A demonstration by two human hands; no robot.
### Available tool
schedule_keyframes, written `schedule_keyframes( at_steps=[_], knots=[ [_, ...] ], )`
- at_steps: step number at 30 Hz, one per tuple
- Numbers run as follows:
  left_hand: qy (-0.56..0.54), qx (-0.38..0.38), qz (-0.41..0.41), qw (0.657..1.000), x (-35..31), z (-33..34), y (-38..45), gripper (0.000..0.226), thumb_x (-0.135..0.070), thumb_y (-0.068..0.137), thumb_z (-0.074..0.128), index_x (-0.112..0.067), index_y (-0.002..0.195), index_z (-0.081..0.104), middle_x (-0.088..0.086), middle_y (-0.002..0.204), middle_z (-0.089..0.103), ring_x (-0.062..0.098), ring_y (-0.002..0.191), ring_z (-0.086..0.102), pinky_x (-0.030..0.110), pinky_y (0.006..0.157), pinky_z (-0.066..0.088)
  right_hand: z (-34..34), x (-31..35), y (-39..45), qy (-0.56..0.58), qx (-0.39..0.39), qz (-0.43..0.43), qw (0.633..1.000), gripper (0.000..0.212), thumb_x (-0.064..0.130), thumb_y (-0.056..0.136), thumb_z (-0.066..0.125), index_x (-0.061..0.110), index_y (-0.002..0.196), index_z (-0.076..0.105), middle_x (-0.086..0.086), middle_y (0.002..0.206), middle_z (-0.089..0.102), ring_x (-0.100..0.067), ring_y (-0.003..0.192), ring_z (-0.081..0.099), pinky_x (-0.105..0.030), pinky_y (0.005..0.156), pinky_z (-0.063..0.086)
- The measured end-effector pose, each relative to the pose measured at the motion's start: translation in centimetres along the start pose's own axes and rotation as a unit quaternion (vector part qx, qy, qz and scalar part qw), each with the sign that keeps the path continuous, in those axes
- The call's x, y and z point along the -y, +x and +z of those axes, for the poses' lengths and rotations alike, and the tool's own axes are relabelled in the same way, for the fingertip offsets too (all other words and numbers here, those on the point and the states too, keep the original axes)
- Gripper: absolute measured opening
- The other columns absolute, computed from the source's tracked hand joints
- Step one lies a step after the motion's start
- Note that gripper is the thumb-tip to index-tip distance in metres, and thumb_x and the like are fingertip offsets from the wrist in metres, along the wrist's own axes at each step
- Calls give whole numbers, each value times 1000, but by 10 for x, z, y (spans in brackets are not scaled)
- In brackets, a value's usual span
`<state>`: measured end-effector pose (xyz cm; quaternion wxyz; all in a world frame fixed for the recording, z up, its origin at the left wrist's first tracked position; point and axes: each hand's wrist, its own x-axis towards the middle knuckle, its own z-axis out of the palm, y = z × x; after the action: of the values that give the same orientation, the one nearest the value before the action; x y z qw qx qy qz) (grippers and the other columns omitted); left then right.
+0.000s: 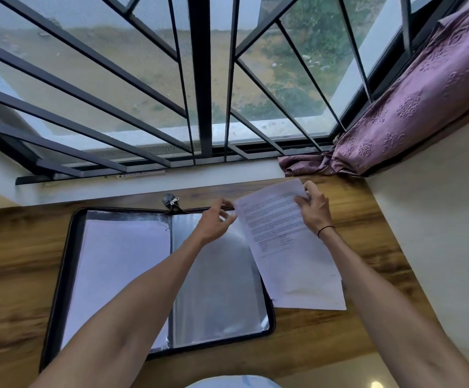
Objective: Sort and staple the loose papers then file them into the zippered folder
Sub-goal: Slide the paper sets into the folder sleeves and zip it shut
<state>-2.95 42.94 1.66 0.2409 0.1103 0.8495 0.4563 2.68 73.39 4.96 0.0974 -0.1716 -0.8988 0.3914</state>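
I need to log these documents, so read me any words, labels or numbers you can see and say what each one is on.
None can be read.
Printed sheet held by the right hand: lines of text, too blurred.
Strip label on the window sill: too small.

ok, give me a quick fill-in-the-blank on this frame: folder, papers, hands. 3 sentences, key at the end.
1. The zippered folder lies ____ on the wooden table.
2. The right hand grips the top of the printed ____.
3. The left hand reaches to the top edge of the folder's ____ half, at the clear sleeve.

Missing words: open; papers; right
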Motion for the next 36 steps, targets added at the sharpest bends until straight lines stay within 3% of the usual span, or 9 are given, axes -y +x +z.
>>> schedule_keyframes(
  at_steps=[3, 6, 10, 15, 22, 24, 28, 30, 36],
  knots=[
    [-101, -7, -36, 994, -2, -4, -3, 48, -72, 85, 59, -28, 104, 63, 0, 105, 70, 20, 99, 69, 46, 93, 59, -5, 10, 10, 107, 15, 0, 994, 15, 17, 94, 70, 13, 97, 55, -20, 89, 66, -32, 78, 65, -46, 64, 54],
    [-202, 37, -58, 977, -9, -9, -6, 66, -81, 77, 59, -24, 110, 63, 1, 108, 68, 16, 96, 66, 46, 101, 53, -8, 19, 15, 149, 10, 7, 989, 17, 9, 93, 69, 4, 99, 53, -31, 91, 62, -22, 76, 58, -41, 65, 50],
    [-218, 121, -29, 968, -16, -10, -11, 49, -70, 94, 52, -38, 131, 61, -12, 128, 68, 14, 121, 63, 38, 107, 49, 5, 29, 14, 99, 7, 34, 995, 20, 17, 90, 71, 10, 89, 52, -11, 76, 61, -15, 69, 51, -33, 61, 45],
    [-191, 23, -87, 977, 1, -9, -2, 31, -35, 107, 53, -23, 132, 66, -4, 125, 70, 20, 119, 64, 46, 107, 51, 31, 54, 2, 123, 62, 68, 988, 12, 19, 97, 66, 20, 88, 57, 7, 78, 57, -9, 69, 51, -28, 63, 43],
    [-195, -41, -128, 971, 12, -9, -1, 28, -32, 102, 63, -18, 125, 69, 1, 116, 73, 20, 107, 69, 47, 100, 56, 52, 74, -8, 180, 163, 67, 968, 47, 48, 108, 40, 6, 98, 60, -7, 96, 63, -19, 90, 60, -44, 84, 52],
    [-188, -54, -121, 973, 11, -8, -2, 29, -32, 99, 68, -17, 124, 71, 0, 112, 74, 18, 103, 70, 45, 97, 58, 56, 73, -11, 145, 142, 50, 978, 56, 59, 102, 47, 5, 110, 59, -12, 109, 67, -25, 101, 65, -49, 91, 54],
    [-204, -69, -119, 969, 16, -7, -2, 35, -33, 92, 78, -15, 121, 73, -1, 111, 76, 18, 101, 73, 42, 93, 60, 56, 78, -14, 110, 20, 29, 993, 37, 31, 94, 74, 10, 117, 54, -3, 105, 66, -15, 91, 63, -29, 77, 53],
    [-217, -67, -119, 967, 18, -8, -2, 36, -34, 88, 81, -17, 119, 74, -2, 110, 77, 18, 101, 73, 44, 93, 61, 55, 77, -14, 79, -29, 27, 996, 36, 20, 86, 80, 11, 110, 55, -4, 96, 65, -18, 84, 61, -31, 73, 51],
    [-215, -11, -113, 970, 17, -4, -1, 44, -44, 91, 76, -23, 128, 70, -8, 116, 76, 15, 110, 70, 44, 101, 56, 50, 68, -10, 77, -58, 28, 995, 18, 13, 91, 71, 12, 96, 54, 2, 84, 63, -16, 74, 59, -37, 64, 52]
  ],
)
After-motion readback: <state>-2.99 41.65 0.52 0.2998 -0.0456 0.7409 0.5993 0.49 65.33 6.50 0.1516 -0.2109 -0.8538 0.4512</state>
